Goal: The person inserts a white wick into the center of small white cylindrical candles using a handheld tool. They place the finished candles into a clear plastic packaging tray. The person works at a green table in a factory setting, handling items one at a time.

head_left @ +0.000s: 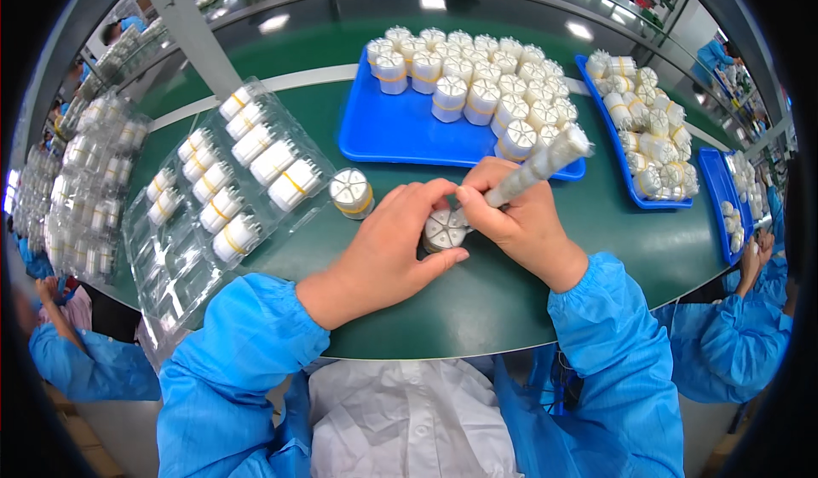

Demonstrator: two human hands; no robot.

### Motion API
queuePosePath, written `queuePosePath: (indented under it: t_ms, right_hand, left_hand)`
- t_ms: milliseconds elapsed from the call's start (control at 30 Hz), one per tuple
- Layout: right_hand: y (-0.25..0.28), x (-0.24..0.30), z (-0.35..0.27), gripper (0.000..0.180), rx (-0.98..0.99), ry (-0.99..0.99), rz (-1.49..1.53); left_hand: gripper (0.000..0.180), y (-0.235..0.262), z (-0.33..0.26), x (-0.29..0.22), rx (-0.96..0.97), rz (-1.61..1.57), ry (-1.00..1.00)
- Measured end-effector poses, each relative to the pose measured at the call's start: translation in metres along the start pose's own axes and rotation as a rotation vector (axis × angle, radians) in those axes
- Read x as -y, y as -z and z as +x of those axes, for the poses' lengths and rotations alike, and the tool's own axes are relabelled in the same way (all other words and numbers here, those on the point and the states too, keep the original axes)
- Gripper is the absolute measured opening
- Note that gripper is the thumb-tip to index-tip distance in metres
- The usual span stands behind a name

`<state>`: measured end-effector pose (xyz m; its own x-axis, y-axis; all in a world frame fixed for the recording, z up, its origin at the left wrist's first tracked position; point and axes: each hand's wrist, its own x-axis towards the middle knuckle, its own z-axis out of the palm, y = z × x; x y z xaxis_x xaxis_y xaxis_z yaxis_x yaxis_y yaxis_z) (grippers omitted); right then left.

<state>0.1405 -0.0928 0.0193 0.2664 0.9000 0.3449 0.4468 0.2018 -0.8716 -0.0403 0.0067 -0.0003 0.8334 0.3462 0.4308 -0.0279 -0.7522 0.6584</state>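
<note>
My left hand (381, 244) is curled around a white cylinder (444, 230) with a wedge-segmented top, standing on the green table. In my right hand (530, 229) is a thick rod-shaped tool (539, 168) wrapped in whitish film, slanting up and to the right. Its lower end meets the cylinder near my fingertips; the exact contact is hidden by my thumb and fingers. The fingertips of both hands almost touch above the cylinder. Just left of my left hand, a similar cylinder (352, 192) with a yellow band stands upright on the table.
Beyond my hands lies a blue tray (409, 137) with many upright cylinders. Two more blue trays (632, 190) (724, 244) hold cylinders on the right. At left, a clear plastic blister tray (166, 265) carries banded cylinders on their sides. Co-workers in blue sleeves (85, 359) sit on both sides.
</note>
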Motion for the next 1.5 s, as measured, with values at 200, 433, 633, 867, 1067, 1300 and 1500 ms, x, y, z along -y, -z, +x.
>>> queuePosePath:
  t_ms: [200,433,633,867,1067,1300,1500]
  right_hand:
    - [0.009,-0.001,-0.001,0.013,-0.202,-0.084,0.190]
    - [-0.011,-0.004,-0.004,0.015,-0.108,0.095,-0.019]
    - [-0.006,-0.011,-0.004,0.016,-0.152,0.150,-0.176]
    - [-0.007,-0.017,-0.004,0.018,-0.133,0.170,-0.270]
    - [-0.012,-0.011,-0.005,0.017,-0.087,0.208,-0.296]
    - [-0.013,-0.012,-0.007,0.016,-0.072,0.210,-0.308]
    - [-0.009,-0.015,-0.005,0.016,-0.076,0.200,-0.283]
  left_hand:
    - [0.065,0.025,-0.028,-0.035,0.024,0.149,0.056]
    - [0.068,0.068,-0.045,-0.021,-0.099,0.551,0.208]
    - [0.048,0.071,-0.015,0.004,-0.016,0.660,0.217]
    - [0.050,0.115,-0.037,0.007,-0.256,0.534,0.246]
    - [0.051,0.226,-0.119,0.012,-0.438,0.749,0.685]
    - [0.050,0.250,-0.143,0.034,-0.096,1.280,0.665]
    - [0.032,0.258,-0.122,0.037,-0.303,1.124,0.611]
